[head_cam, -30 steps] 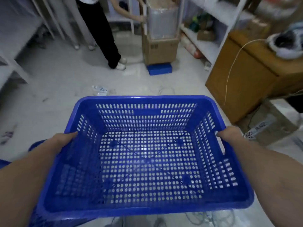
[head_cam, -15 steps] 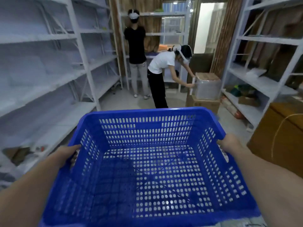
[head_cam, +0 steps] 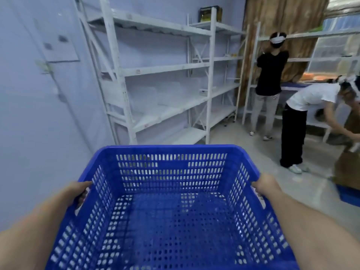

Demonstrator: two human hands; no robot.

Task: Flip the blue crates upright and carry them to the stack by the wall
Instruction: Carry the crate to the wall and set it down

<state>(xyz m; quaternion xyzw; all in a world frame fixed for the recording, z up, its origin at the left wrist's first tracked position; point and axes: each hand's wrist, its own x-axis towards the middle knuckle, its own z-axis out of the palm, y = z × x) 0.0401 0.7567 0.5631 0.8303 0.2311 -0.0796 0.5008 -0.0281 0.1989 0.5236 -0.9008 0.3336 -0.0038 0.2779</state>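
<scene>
Blue crate (head_cam: 171, 217) upright, perforated walls and floor, held in the air in front of the person. Left hand (head_cam: 78, 193) and right hand (head_cam: 266, 185) grip opposite side rims, fingers probably through handle slots.

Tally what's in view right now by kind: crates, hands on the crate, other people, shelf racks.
Blue crates: 2, the carried crate and a second crate cut off at the right edge
Hands gripping the carried crate: 2, left hand and right hand
Other people: 2, one standing, one bending
Shelf racks: 3, left, middle, far
Total: 9
</scene>
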